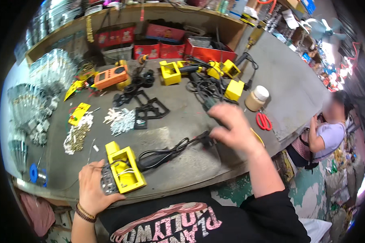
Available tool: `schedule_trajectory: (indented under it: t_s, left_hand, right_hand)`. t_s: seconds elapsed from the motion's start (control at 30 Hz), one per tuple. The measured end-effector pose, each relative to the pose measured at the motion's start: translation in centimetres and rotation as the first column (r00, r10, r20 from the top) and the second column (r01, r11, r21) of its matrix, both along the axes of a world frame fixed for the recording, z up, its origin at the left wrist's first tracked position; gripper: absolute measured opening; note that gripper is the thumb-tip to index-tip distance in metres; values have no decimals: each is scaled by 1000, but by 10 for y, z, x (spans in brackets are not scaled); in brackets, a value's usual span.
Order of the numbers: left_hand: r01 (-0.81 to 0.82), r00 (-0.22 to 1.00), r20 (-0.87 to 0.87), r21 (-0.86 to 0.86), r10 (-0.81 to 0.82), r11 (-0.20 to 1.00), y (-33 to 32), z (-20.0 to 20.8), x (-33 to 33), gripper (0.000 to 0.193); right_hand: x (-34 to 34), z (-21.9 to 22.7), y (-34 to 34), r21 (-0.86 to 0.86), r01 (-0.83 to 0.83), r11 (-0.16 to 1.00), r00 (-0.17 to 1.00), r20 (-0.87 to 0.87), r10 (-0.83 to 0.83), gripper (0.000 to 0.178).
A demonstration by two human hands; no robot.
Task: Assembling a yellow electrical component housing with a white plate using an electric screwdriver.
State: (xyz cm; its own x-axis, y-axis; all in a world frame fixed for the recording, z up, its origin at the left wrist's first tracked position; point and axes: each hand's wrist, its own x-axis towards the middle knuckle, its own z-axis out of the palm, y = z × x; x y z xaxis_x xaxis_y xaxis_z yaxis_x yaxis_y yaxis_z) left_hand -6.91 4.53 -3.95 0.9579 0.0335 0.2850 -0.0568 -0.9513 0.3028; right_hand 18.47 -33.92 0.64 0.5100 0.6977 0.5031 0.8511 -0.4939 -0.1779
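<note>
Near the front edge of the bench lies an open yellow box-shaped housing (127, 172) with white wires inside it. My left hand (91, 184) grips a grey metal plate with cut-outs (108, 180) against the housing's left side, thumb below and fingers above. A bundled black power cord (162, 157) runs from the housing toward the right. Over the cord's far end hovers my right hand (233, 127), fingers apart and slightly blurred, apparently holding nothing.
Behind are loose screws (122, 120), black frames (152, 107), an orange multimeter (111, 77) and more yellow housings (170, 73) with cords. Red-handled scissors (264, 121) and a cream jar (256, 98) stand right. Another person (330, 129) sits beyond the bench.
</note>
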Motion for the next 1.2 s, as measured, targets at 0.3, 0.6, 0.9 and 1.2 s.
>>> schedule_trajectory:
  t_s: [0.3, 0.6, 0.9, 1.2]
  left_hand:
    - [15, 995, 104, -124, -2, 992, 16, 37, -13, 107]
    - [-3, 997, 76, -77, 9, 997, 13, 53, -22, 71]
    - [44, 959, 284, -154, 2, 987, 23, 79, -35, 63]
    - [659, 731, 459, -281, -505, 698, -40, 117, 17, 89]
  right_hand:
    - [165, -53, -144, 361, 780, 512, 626, -458, -631, 102]
    - [179, -54, -187, 547, 627, 555, 762, -577, -292, 65]
    - [57, 23, -125, 615, 327, 717, 762, -620, 185, 79]
    - [-116, 27, 88, 438, -209, 874, 258, -838, 481, 100]
